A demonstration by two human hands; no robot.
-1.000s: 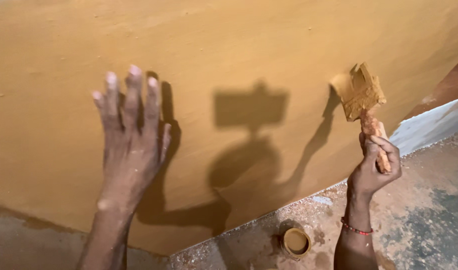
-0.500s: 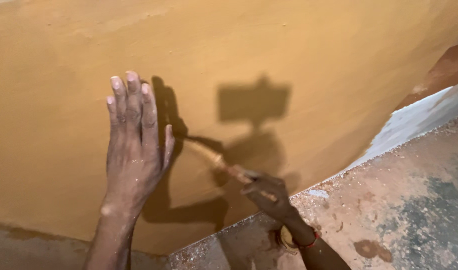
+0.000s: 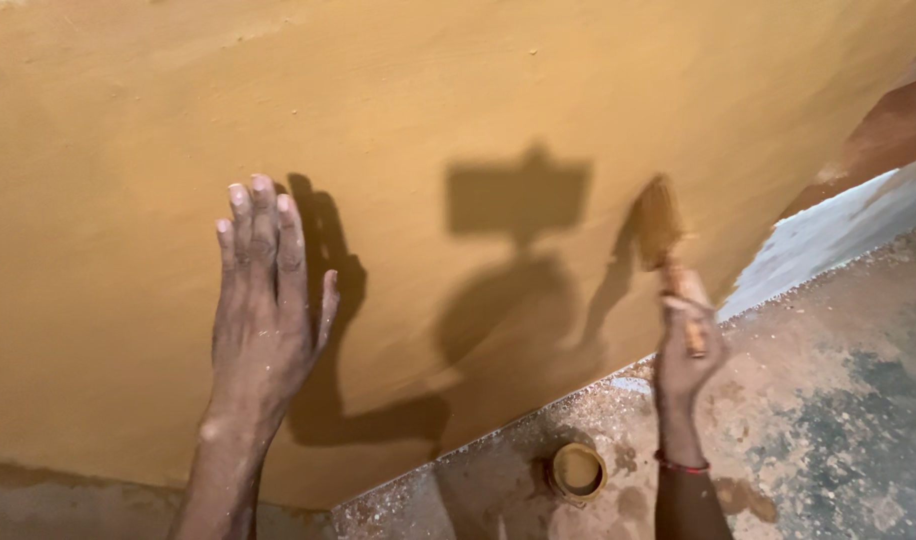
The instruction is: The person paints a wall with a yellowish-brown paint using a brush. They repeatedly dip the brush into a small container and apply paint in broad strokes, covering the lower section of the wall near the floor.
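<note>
Against ochre wall (image 3: pixel 458 90), brush (image 3: pixel 661 232) above right hand (image 3: pixel 686 350)

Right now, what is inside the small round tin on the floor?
The small round tin shows ochre paint matching the wall. Its depth and bottom cannot be seen. The right hand holds the brush above it.

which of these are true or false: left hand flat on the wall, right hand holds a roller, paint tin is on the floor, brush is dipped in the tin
1. The left hand lies flat on the ochre wall. True.
2. The right hand holds a roller. False: it holds a paintbrush.
3. A small round tin sits on the floor. True.
4. The brush is dipped in the tin. False: its bristles are up at the wall, well above the tin.
</note>
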